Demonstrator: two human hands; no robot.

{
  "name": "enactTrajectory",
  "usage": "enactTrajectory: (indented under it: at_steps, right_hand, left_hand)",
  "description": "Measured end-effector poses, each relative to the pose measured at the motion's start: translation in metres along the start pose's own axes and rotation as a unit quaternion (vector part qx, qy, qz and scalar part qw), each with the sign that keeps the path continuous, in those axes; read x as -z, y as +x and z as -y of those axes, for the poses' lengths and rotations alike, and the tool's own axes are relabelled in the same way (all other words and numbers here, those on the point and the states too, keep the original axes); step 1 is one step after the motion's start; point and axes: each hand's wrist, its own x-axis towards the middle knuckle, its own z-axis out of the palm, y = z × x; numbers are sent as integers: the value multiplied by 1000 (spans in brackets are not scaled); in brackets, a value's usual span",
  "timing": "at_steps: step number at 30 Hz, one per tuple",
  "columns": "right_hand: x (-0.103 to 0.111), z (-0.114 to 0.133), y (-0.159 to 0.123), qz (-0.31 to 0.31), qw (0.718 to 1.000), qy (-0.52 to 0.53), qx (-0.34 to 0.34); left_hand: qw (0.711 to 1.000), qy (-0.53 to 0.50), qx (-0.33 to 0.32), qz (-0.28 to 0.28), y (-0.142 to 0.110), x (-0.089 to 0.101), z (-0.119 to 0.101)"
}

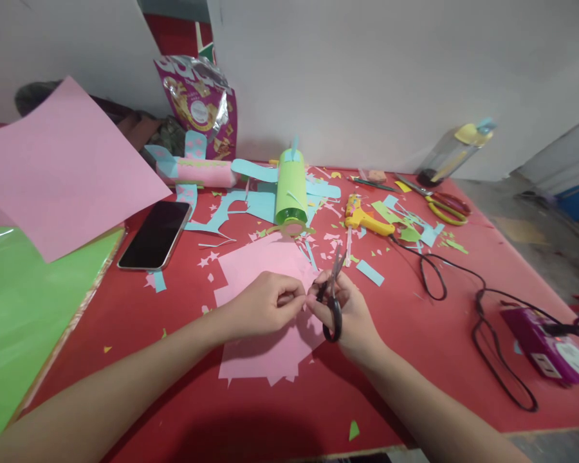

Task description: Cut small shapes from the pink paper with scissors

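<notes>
While the left hand (265,302) pinches alongside, the right hand (359,321) grips black-handled scissors (335,273) over pink paper (255,366).
The left fingertips are together, though whether on a scrap I cannot tell; the paper's edges are cut, its middle largely whole. Beyond, a pink winged tube (202,173) and a green winged tube (292,183) look assembled. The snack bag's (197,109) big lettering is unreadable.

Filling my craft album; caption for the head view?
Right hand with scissors over pink paper, a green paper plane just beyond.
</notes>
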Motion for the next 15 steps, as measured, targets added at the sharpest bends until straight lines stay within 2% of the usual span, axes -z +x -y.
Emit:
enactTrajectory:
  at_steps: [5, 8, 15]
  right_hand:
    - [-1, -1, 1, 8, 999, 15, -42]
    - [-2, -1, 1, 33, 997, 26, -69]
    - [-1, -1, -1, 82, 994, 44, -64]
  left_hand:
    - [999, -24, -4, -29, 0, 4, 2]
    - [997, -30, 1, -78, 0, 11, 2]
    - [981, -47, 35, -187, -1, 30, 1]
